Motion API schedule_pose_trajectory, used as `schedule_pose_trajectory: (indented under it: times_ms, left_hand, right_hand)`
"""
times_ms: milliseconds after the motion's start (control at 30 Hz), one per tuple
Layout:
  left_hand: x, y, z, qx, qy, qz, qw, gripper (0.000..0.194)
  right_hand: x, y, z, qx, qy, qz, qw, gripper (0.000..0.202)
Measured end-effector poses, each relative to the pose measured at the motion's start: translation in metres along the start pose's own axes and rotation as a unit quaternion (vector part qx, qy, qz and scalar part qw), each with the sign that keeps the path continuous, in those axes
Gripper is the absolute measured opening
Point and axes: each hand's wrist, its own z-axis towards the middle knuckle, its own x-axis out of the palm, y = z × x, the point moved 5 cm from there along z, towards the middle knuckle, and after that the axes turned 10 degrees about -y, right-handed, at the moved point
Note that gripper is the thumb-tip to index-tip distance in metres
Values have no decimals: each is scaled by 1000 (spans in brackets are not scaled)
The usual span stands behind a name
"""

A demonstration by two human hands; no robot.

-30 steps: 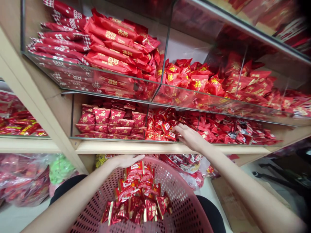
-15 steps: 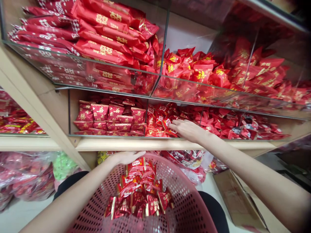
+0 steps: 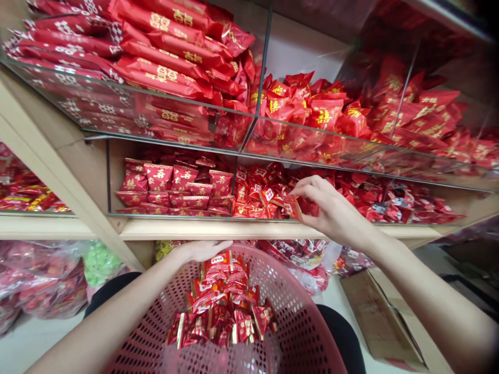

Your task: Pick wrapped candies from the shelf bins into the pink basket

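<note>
My right hand (image 3: pixel 331 210) is at the front of the lower shelf compartment, its thumb and fingers pinching a small red candy packet (image 3: pixel 291 208). Just behind it lie more red packets with white labels (image 3: pixel 257 192). My left hand (image 3: pixel 205 250) rests along the far rim of a pink perforated plastic basket (image 3: pixel 300 306) and holds it there; part of its fingers is hidden. Inside the basket, a pile of red and gold wrapped candies (image 3: pixel 224 301) sits toward the middle. The basket stands between my dark-clothed knees.
Above, glass-fronted compartments hold long red packets (image 3: pixel 167 57) and red twisted-end sweets (image 3: pixel 323 114). Left of my right hand are stacked red packets (image 3: pixel 175 189). A wooden shelf edge (image 3: pixel 156 230) runs above the basket. Bagged goods (image 3: pixel 42 280) and a cardboard box (image 3: pixel 378 317) sit low.
My right hand has drawn back from the pile, moving right and slightly toward me, and now a red candy packet shows between its fingers. My left hand stays on the basket rim.
</note>
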Motion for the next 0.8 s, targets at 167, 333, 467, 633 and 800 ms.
schedule_pose_trajectory:
  times_ms: [167,333,467,633,800]
  left_hand:
    - [2,1,2,-4,-3,-13,1000,72]
    - [0,-1,-1,-4,-3,-32,999,69]
    - [-1,-1,-2,-7,1,-32,999,71]
    - [0,1,-1,-10,7,-17,1000,73]
    - [0,1,-1,-8,2,-18,1000,74]
  right_hand:
    - [27,36,-42,53,85,155,983,20]
    - [98,51,-94,64,281,92,953,27]
    - [131,56,-107,47,368,-40,928,32]
    - [147,68,-103,47,452,-105,885,29]
    - [160,76,-100,16,525,-124,842,29]
